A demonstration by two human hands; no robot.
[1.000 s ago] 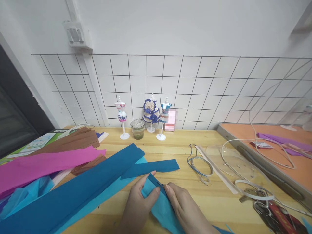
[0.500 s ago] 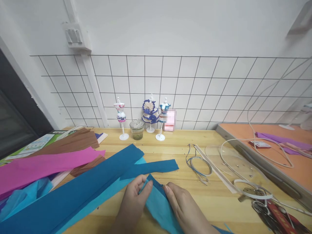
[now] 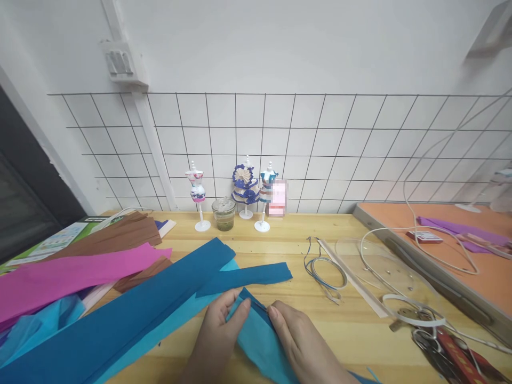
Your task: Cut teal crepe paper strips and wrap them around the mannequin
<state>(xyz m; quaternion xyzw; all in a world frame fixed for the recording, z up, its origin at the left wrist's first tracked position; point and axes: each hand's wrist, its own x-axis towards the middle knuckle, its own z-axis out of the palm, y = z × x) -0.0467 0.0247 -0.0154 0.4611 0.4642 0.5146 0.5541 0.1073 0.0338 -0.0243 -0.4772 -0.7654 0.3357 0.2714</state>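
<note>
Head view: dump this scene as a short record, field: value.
left hand: left hand pinches light blue sheet
right hand: right hand grips the same sheet at its dark blue edge
left side: pink sheet, brown sheet, long dark blue sheet
back: three small dress forms, glass jar
right side: coiled cord, small box

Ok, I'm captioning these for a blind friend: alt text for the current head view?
The left hand and right hand pinch a light blue sheet with a dark blue edge over a wooden table. Blue, pink and brown strips lie to the left; three mini mannequins and a jar stand behind.
</note>
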